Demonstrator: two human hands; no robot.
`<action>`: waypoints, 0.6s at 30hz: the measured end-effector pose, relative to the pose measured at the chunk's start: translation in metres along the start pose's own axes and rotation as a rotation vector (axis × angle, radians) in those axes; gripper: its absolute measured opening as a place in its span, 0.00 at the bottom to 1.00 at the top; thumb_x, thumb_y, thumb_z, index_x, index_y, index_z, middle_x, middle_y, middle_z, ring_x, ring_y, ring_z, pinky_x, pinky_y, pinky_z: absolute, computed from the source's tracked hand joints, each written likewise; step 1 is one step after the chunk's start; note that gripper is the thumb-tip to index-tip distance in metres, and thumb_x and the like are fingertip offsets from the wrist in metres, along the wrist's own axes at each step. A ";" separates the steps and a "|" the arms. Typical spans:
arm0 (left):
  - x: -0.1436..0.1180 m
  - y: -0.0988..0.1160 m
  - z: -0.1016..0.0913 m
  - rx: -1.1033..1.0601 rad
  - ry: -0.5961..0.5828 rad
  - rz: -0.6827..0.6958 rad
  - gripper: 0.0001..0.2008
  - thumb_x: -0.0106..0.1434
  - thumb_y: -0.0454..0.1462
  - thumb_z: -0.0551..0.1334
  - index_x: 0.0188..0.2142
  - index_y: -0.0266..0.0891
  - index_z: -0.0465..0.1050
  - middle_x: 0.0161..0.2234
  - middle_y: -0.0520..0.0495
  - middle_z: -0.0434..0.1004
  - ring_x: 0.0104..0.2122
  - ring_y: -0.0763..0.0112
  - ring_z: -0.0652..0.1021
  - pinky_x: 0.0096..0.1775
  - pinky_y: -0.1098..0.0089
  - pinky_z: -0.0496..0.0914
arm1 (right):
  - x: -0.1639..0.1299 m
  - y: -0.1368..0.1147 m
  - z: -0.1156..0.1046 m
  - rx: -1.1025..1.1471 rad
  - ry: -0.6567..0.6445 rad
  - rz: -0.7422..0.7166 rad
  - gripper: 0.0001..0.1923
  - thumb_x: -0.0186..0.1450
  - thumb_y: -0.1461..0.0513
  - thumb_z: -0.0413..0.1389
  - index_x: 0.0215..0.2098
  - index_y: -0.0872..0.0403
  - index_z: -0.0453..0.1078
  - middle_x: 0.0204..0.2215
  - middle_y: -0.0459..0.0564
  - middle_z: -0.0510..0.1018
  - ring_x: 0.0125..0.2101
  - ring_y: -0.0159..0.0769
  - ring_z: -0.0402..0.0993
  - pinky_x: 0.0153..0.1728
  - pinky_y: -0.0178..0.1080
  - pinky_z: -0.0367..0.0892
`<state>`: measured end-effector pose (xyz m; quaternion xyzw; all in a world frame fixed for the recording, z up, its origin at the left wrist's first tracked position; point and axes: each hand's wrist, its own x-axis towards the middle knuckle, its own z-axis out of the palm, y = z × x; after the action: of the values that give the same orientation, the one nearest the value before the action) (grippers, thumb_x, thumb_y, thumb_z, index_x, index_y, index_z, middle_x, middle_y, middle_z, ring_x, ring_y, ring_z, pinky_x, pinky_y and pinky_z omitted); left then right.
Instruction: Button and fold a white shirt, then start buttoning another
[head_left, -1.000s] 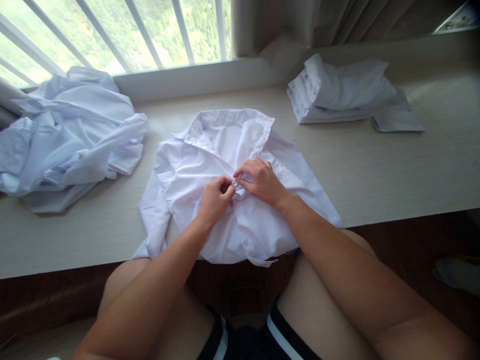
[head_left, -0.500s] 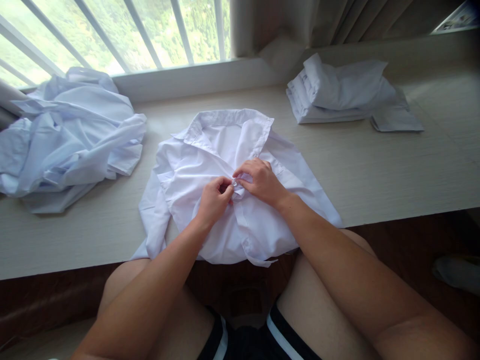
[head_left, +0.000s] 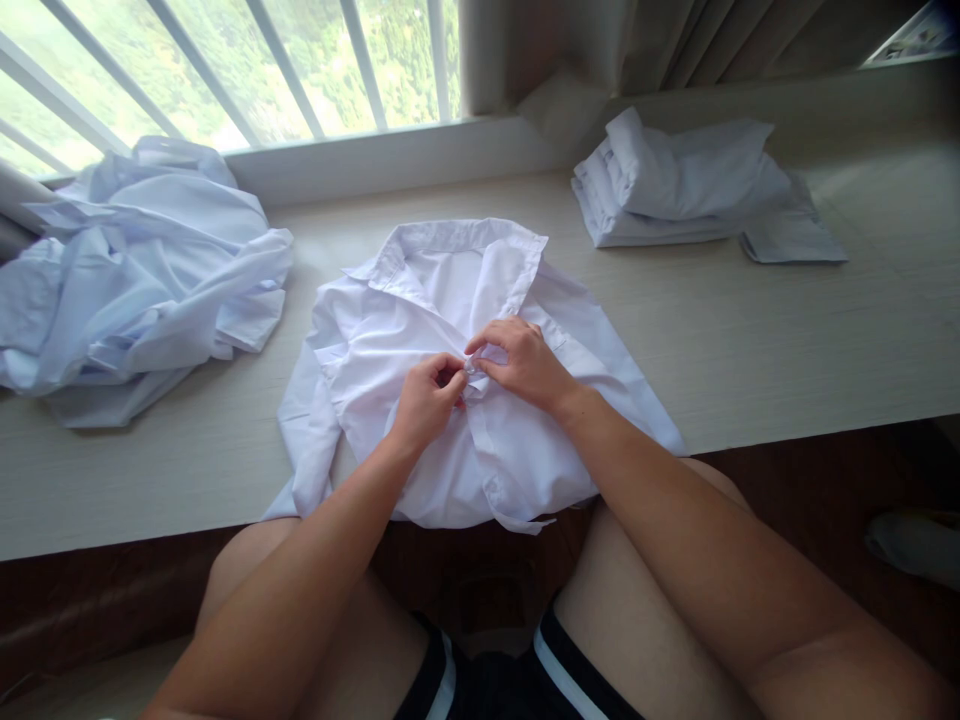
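The surface (head_left: 787, 345) is window-lit. Over its near edge the shirt (head_left: 521, 445) is spread, its front pinched in the grip of left hand (head_left: 429, 402) and right hand (head_left: 523, 364); the collar (head_left: 450, 236) is left open, fastening seemingly unfinished.

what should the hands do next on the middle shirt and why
Probably work the small button through the front edge: the left hand and right hand pinch the white shirt on either side of it. Whether it is already through, I can't tell.
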<state>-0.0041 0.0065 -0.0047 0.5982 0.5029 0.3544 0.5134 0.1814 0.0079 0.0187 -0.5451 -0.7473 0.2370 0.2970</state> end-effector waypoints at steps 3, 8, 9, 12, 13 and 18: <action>0.001 -0.001 -0.001 -0.025 -0.018 -0.010 0.06 0.61 0.39 0.65 0.33 0.38 0.77 0.26 0.52 0.75 0.21 0.74 0.75 0.26 0.74 0.71 | 0.000 0.000 0.000 0.017 0.005 0.004 0.08 0.66 0.64 0.59 0.42 0.49 0.78 0.45 0.47 0.82 0.51 0.44 0.72 0.58 0.48 0.59; 0.002 -0.002 -0.003 -0.037 -0.033 -0.012 0.07 0.61 0.40 0.66 0.33 0.38 0.77 0.26 0.53 0.75 0.21 0.74 0.76 0.25 0.74 0.71 | 0.000 0.000 0.001 0.033 0.016 -0.002 0.08 0.66 0.64 0.60 0.42 0.49 0.78 0.44 0.46 0.82 0.50 0.44 0.73 0.57 0.47 0.59; 0.002 -0.003 -0.003 -0.038 -0.035 -0.012 0.07 0.61 0.40 0.66 0.33 0.38 0.76 0.26 0.53 0.75 0.21 0.75 0.76 0.25 0.74 0.71 | -0.001 0.000 0.001 0.037 0.018 -0.006 0.08 0.66 0.65 0.60 0.42 0.49 0.78 0.44 0.46 0.82 0.50 0.43 0.73 0.57 0.46 0.60; 0.003 -0.004 -0.004 -0.041 -0.046 -0.010 0.07 0.61 0.40 0.66 0.33 0.38 0.76 0.26 0.53 0.75 0.21 0.75 0.76 0.25 0.74 0.71 | -0.001 0.001 0.001 0.038 0.018 -0.009 0.08 0.66 0.65 0.60 0.42 0.49 0.78 0.44 0.46 0.82 0.50 0.43 0.73 0.57 0.46 0.60; 0.003 -0.004 -0.004 -0.040 -0.049 -0.010 0.07 0.61 0.40 0.66 0.33 0.38 0.76 0.26 0.53 0.75 0.21 0.75 0.76 0.26 0.74 0.71 | -0.001 0.001 0.001 0.035 0.016 -0.009 0.09 0.66 0.66 0.59 0.42 0.49 0.78 0.44 0.46 0.82 0.50 0.43 0.73 0.57 0.46 0.60; 0.003 -0.003 -0.001 -0.088 -0.015 -0.015 0.08 0.62 0.42 0.67 0.34 0.38 0.76 0.26 0.53 0.74 0.21 0.76 0.74 0.24 0.75 0.71 | 0.000 -0.001 0.002 0.009 0.080 0.011 0.04 0.67 0.63 0.59 0.41 0.50 0.76 0.45 0.48 0.80 0.50 0.44 0.72 0.56 0.46 0.61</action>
<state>-0.0054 0.0092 -0.0073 0.5738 0.4873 0.3681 0.5456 0.1795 0.0074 0.0173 -0.5568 -0.7310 0.2199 0.3275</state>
